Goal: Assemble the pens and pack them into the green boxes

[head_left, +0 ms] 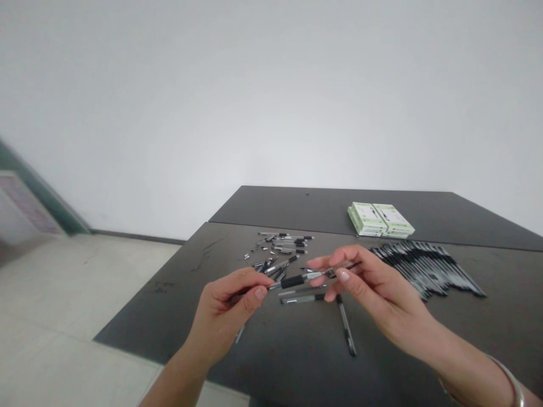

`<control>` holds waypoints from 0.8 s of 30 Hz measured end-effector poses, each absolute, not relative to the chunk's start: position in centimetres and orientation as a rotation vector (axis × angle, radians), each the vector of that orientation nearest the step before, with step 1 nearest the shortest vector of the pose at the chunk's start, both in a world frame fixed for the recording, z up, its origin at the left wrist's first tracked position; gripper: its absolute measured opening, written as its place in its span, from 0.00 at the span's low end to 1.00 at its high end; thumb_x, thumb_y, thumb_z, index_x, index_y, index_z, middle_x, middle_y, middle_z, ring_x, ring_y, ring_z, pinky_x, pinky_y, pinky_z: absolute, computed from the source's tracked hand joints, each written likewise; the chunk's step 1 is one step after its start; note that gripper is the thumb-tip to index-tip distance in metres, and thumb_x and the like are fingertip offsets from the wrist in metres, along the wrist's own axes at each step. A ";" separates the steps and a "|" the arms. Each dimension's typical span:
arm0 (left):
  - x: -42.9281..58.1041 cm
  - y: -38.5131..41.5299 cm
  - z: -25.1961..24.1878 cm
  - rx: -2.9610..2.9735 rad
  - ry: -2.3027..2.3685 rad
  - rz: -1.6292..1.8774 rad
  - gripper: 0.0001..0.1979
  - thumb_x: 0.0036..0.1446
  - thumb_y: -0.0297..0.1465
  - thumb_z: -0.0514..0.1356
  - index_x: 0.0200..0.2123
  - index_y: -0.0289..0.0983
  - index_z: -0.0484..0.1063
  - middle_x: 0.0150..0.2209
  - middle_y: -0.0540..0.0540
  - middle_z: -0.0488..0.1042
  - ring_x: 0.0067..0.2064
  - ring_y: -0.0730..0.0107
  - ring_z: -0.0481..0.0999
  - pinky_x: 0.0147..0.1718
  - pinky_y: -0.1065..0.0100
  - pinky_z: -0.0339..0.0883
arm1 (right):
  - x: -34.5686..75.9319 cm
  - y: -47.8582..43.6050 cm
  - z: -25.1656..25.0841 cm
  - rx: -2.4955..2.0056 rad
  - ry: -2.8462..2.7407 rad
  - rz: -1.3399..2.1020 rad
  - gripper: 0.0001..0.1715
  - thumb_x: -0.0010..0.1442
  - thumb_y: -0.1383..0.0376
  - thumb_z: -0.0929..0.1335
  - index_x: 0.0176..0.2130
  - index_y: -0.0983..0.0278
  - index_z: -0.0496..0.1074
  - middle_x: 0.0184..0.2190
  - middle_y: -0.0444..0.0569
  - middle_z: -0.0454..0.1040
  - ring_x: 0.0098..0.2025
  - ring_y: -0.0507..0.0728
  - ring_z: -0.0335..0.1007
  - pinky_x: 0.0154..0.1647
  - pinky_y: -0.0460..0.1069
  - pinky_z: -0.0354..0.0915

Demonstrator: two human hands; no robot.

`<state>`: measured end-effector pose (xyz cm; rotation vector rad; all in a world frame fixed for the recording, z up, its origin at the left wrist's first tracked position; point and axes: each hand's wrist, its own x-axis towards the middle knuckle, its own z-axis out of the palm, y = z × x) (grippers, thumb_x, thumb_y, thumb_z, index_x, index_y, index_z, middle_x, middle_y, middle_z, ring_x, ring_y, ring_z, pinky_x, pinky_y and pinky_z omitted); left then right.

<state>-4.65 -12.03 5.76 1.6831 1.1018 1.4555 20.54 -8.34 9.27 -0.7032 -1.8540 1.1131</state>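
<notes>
My left hand [233,302] pinches the rear of a clear pen barrel [292,281] with a black rubber grip, held tilted above the table. At the barrel's front end, my right hand [369,282] is closed in a pinch on a small pen part [330,272]; a thin dark rod sticks out past those fingers. Whether it is a refill or a cap's clip I cannot tell. Under the hands lie loose clear pens [301,299] with black grips, and one capped pen [347,328] points toward me.
Pen parts and barrels [291,243] lie scattered behind my hands on the dark table [169,308]. To the right, many black pens [428,268] lie side by side in a row. Green and white boxes [377,219] stand farther back, before a white wall [271,96].
</notes>
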 end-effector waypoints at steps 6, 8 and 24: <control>-4.7 -11.7 5.6 1.696 1.122 1.450 0.06 0.59 0.30 0.62 0.36 0.41 0.80 0.30 0.50 0.75 0.26 0.78 0.65 0.24 0.75 0.57 | 21.2 -8.8 9.4 -0.736 -2.153 0.875 0.14 0.70 0.67 0.58 0.54 0.59 0.55 0.33 0.45 0.69 0.33 0.50 0.67 0.35 0.45 0.67; -4.7 -11.7 5.8 1.717 1.126 1.456 0.05 0.58 0.30 0.62 0.36 0.41 0.80 0.29 0.50 0.75 0.26 0.77 0.66 0.25 0.75 0.58 | 21.4 -8.9 9.8 -0.770 -2.255 0.771 0.13 0.69 0.67 0.59 0.53 0.59 0.54 0.30 0.43 0.66 0.29 0.50 0.64 0.30 0.44 0.64; -4.8 -11.8 6.8 1.816 1.174 1.400 0.06 0.57 0.31 0.62 0.34 0.38 0.81 0.28 0.47 0.76 0.28 0.72 0.70 0.26 0.73 0.62 | 21.8 -8.1 11.2 -0.663 -2.336 0.430 0.15 0.65 0.69 0.63 0.51 0.59 0.68 0.40 0.48 0.76 0.37 0.52 0.72 0.36 0.44 0.67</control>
